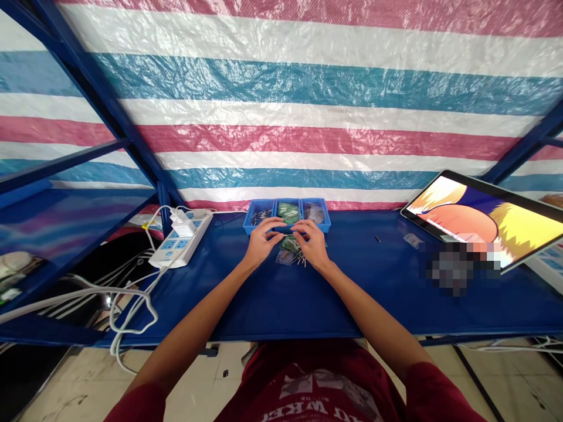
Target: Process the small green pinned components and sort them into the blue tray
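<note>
My left hand point(263, 241) and my right hand point(311, 243) face each other just in front of a blue three-part bin point(247, 218). Thumb and fingers curl toward each other on both hands in a pinching shape. Whatever is between the fingertips is too small to make out. Below them on the table lies a pile of slim metal parts point(300, 258) with small clear and green plastic bags point(285, 257). In the bin, metal pieces point(262, 217) fill the left compartment, green bags point(288, 212) the middle, and clear bags point(313, 212) the right.
On the blue table point(290, 305), a white power strip point(180, 243) with a plugged-in charger point(182, 223) and loose cables point(145, 305) lies left. To the right are a small dark pin point(377, 238), a clear bag point(412, 240), a tilted screen point(488, 217) and a blurred object point(453, 269).
</note>
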`<act>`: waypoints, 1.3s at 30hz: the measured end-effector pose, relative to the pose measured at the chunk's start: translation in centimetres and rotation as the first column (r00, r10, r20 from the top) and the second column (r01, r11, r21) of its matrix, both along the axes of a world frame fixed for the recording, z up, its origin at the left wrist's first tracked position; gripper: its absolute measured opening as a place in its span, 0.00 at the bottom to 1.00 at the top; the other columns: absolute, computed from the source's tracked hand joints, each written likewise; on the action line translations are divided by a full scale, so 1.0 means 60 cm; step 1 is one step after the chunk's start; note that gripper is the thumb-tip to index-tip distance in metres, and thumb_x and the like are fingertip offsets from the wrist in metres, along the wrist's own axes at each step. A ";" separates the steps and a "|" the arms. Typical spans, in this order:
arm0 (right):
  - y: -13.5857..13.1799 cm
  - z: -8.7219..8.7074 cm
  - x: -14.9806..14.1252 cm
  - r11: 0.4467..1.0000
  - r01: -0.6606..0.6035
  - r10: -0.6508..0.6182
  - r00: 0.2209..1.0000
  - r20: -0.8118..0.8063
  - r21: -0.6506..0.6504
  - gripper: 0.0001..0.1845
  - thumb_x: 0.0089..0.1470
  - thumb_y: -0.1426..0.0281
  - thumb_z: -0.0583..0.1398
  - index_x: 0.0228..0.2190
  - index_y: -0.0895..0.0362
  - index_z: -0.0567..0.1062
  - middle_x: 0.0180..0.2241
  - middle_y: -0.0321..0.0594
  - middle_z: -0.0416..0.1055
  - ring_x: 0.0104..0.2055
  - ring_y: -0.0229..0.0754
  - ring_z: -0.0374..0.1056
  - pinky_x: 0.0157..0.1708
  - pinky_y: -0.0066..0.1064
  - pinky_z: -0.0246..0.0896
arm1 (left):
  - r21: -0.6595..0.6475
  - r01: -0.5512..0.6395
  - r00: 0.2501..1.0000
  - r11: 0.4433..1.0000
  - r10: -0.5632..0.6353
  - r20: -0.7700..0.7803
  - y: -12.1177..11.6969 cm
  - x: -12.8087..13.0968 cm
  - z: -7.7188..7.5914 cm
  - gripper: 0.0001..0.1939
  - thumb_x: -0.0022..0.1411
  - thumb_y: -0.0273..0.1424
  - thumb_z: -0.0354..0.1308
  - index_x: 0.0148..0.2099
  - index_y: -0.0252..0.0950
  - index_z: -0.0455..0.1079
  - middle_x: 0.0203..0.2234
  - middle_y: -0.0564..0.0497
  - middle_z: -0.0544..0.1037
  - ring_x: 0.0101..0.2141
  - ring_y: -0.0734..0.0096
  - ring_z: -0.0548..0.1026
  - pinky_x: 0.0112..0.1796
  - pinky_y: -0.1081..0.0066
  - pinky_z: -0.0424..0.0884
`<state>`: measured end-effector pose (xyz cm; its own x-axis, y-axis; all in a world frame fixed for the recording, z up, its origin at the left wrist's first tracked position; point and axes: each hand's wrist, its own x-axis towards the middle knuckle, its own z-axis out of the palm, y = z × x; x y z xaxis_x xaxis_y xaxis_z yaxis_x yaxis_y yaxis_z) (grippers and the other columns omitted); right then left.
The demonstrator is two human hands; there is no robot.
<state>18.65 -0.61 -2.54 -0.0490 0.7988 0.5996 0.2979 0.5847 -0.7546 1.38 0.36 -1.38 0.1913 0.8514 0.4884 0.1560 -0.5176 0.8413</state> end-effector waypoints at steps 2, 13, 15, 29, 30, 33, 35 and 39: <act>0.000 0.000 0.000 1.000 -0.002 0.002 1.000 0.001 0.007 0.09 0.56 0.70 0.56 0.34 0.53 0.77 0.40 0.43 0.70 0.41 0.43 0.69 0.33 0.33 0.71 | 0.004 -0.003 1.000 1.000 0.003 -0.017 0.001 -0.001 0.000 0.12 0.57 0.36 0.62 0.43 0.38 0.76 0.49 0.43 0.71 0.49 0.58 0.73 0.43 0.62 0.77; -0.001 -0.003 -0.004 0.998 -0.043 0.044 0.999 -0.016 0.050 0.09 0.54 0.74 0.56 0.34 0.53 0.76 0.41 0.43 0.69 0.42 0.42 0.70 0.40 0.36 0.72 | 0.009 -0.014 0.999 1.000 0.014 -0.048 0.002 0.000 -0.001 0.12 0.58 0.36 0.61 0.43 0.39 0.76 0.48 0.44 0.71 0.47 0.58 0.73 0.38 0.63 0.79; 0.000 -0.004 -0.005 0.997 -0.052 0.053 0.998 -0.025 0.055 0.09 0.54 0.74 0.57 0.33 0.53 0.76 0.41 0.43 0.69 0.41 0.42 0.70 0.39 0.36 0.73 | 0.002 -0.023 0.999 1.000 0.023 -0.029 0.001 0.001 -0.002 0.12 0.58 0.37 0.61 0.42 0.38 0.76 0.47 0.44 0.72 0.45 0.59 0.74 0.36 0.64 0.79; 0.001 -0.009 -0.007 0.997 -0.073 0.074 0.997 -0.030 0.026 0.08 0.54 0.74 0.58 0.34 0.53 0.77 0.42 0.43 0.68 0.37 0.41 0.70 0.40 0.37 0.73 | -0.014 -0.065 0.997 0.998 0.065 0.051 0.001 0.005 -0.003 0.11 0.57 0.36 0.62 0.39 0.35 0.76 0.44 0.45 0.72 0.40 0.62 0.75 0.35 0.65 0.80; 0.001 -0.009 -0.007 0.997 -0.068 0.068 0.997 -0.028 0.027 0.09 0.54 0.74 0.58 0.34 0.53 0.77 0.42 0.42 0.68 0.36 0.40 0.70 0.40 0.37 0.73 | -0.018 -0.065 0.996 0.998 0.066 0.061 0.001 0.005 -0.003 0.11 0.57 0.36 0.62 0.39 0.35 0.76 0.44 0.45 0.72 0.40 0.63 0.75 0.35 0.65 0.80; 0.000 -0.007 -0.007 0.998 -0.045 0.046 0.999 -0.029 0.038 0.09 0.54 0.75 0.57 0.34 0.53 0.77 0.41 0.42 0.68 0.35 0.39 0.69 0.39 0.35 0.73 | -0.030 -0.064 0.994 0.998 0.066 0.089 0.001 0.006 -0.003 0.11 0.56 0.37 0.62 0.38 0.34 0.76 0.42 0.45 0.73 0.39 0.63 0.75 0.35 0.66 0.79; -0.001 -0.005 -0.006 0.999 -0.024 0.026 0.999 -0.035 0.047 0.10 0.54 0.75 0.57 0.34 0.53 0.77 0.41 0.42 0.68 0.37 0.40 0.69 0.39 0.35 0.73 | -0.050 -0.053 0.995 0.997 0.057 0.087 0.001 0.007 -0.005 0.12 0.56 0.37 0.63 0.38 0.34 0.76 0.40 0.45 0.75 0.39 0.63 0.76 0.36 0.65 0.78; -0.002 -0.003 -0.005 0.999 0.024 -0.023 0.998 -0.052 0.031 0.09 0.54 0.75 0.57 0.34 0.53 0.77 0.41 0.43 0.68 0.42 0.42 0.69 0.38 0.35 0.72 | -0.105 -0.019 0.999 0.994 0.024 0.041 0.003 0.007 -0.011 0.15 0.53 0.38 0.65 0.41 0.34 0.75 0.36 0.45 0.79 0.37 0.63 0.77 0.40 0.64 0.76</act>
